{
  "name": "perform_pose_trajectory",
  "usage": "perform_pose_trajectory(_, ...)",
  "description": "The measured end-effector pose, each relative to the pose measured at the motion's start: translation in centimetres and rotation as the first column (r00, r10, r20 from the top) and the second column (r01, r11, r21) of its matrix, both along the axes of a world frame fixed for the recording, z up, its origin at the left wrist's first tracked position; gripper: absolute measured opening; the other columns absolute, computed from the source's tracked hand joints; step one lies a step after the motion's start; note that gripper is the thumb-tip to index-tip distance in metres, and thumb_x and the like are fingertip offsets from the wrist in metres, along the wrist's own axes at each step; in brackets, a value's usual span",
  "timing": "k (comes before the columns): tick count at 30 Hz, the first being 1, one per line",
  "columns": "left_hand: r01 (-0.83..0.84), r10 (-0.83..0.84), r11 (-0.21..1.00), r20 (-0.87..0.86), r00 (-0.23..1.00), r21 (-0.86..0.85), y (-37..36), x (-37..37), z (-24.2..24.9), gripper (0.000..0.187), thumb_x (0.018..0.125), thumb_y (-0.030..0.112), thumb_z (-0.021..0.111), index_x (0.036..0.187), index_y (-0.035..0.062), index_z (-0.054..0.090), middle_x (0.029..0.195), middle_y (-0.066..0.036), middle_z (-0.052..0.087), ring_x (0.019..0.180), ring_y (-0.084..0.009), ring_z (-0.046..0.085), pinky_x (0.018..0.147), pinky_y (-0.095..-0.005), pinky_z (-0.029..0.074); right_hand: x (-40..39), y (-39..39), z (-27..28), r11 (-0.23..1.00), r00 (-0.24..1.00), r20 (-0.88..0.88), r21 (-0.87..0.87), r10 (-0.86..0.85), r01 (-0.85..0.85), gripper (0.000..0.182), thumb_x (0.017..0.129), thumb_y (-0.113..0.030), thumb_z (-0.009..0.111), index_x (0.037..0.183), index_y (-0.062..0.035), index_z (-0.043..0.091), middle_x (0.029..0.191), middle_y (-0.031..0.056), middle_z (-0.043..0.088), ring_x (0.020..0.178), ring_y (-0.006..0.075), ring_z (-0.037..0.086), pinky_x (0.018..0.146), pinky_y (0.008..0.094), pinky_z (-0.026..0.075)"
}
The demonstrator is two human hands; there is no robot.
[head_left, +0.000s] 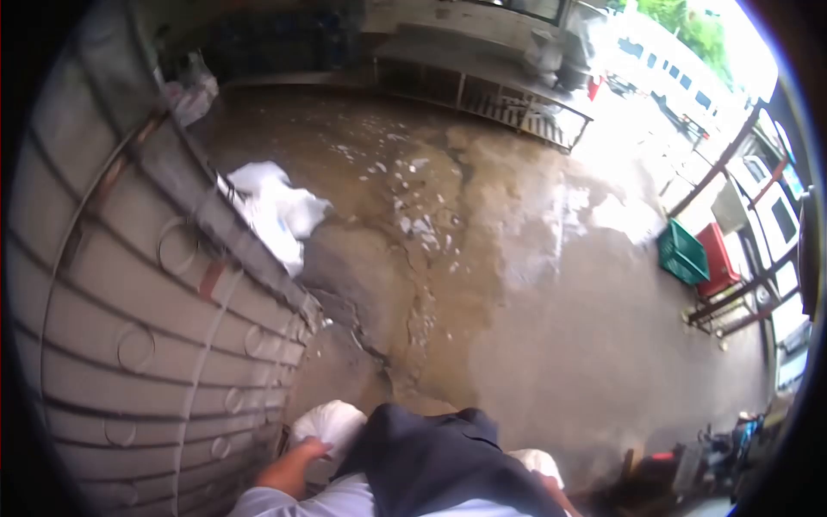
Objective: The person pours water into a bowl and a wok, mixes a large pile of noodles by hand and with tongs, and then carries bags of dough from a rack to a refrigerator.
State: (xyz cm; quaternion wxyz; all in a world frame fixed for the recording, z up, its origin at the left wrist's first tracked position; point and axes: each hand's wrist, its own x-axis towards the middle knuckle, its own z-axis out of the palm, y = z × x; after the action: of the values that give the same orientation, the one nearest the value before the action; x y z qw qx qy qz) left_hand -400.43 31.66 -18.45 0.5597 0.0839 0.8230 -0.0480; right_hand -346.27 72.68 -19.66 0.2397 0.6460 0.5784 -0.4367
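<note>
At the lower left, my left hand point(312, 450) has its fingers closed at the edge of a round white bundle point(331, 422). Its thumb rests on the near side of the bundle. My right hand point(550, 485) is low in the view, just right of my dark clothing, against a second white bundle point(537, 464); its fingers are hidden. Further ahead, a crumpled white bag point(280, 211) leans by the metal gate point(155, 302).
The wet, cracked concrete floor point(413, 293) has white scraps scattered over it. A green crate point(683, 252) and a red container point(717, 258) stand at the right. A low metal rack point(517, 112) runs along the back, with parked vehicles outside.
</note>
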Motion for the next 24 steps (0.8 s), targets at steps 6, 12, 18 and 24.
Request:
perform_pose_trajectory(6,-0.166,0.187,0.973,-0.128,0.974,0.162,17.3,-10.8,1.8,0.057,0.083,0.052,0.056,0.097,-0.0024,0.067,0.091,-0.019,0.068,0.085,-0.0287,0.066,0.077,-0.0374,0.05,-21.0,26.0,0.2,0.955,0.953,-0.073,0.062,0.293,-0.289,0.047,0.083,-0.042,0.063,0.101,0.0014,0.066,0.087,0.0157,0.066,0.076,0.0213,0.062,0.066,0.0362,0.049)
perform_pose_trajectory(12,-0.424,0.501,0.841,-0.19,0.844,0.336,31.4,-17.9,3.4,0.056,0.082,0.053,0.057,0.084,-0.0017,0.069,0.085,-0.02,0.067,0.08,-0.0316,0.065,0.078,-0.0401,0.049,-44.1,48.8,2.3,0.865,0.861,-0.097,0.126,0.498,-0.486,0.047,0.082,-0.04,0.065,0.103,0.0026,0.065,0.089,0.0148,0.066,0.077,0.0208,0.062,0.068,0.035,0.049)
perform_pose_trajectory(18,-0.486,0.565,0.756,-0.062,0.823,0.438,38.9,-24.0,-5.6,0.062,0.083,0.052,0.06,0.094,-0.0087,0.064,0.084,-0.019,0.067,0.078,-0.0276,0.066,0.073,-0.0372,0.051,-68.8,65.6,5.5,0.971,0.967,-0.134,0.135,0.215,-0.198,0.05,0.078,-0.041,0.07,0.088,0.007,0.065,0.073,0.0093,0.062,0.065,0.0179,0.056,0.057,0.0337,0.044)
perform_pose_trajectory(24,-0.245,0.28,0.917,-0.072,0.957,0.317,45.6,-31.7,-7.7,0.045,0.08,0.049,0.063,0.113,0.0186,0.061,0.099,-0.013,0.065,0.092,-0.0316,0.062,0.08,-0.0413,0.047,-90.0,81.1,1.4,0.281,0.296,-0.016,0.371,0.955,-0.885,0.028,0.083,-0.033,0.065,0.102,-0.0127,0.066,0.069,0.0138,0.061,0.064,0.0242,0.059,0.058,0.0375,0.047)
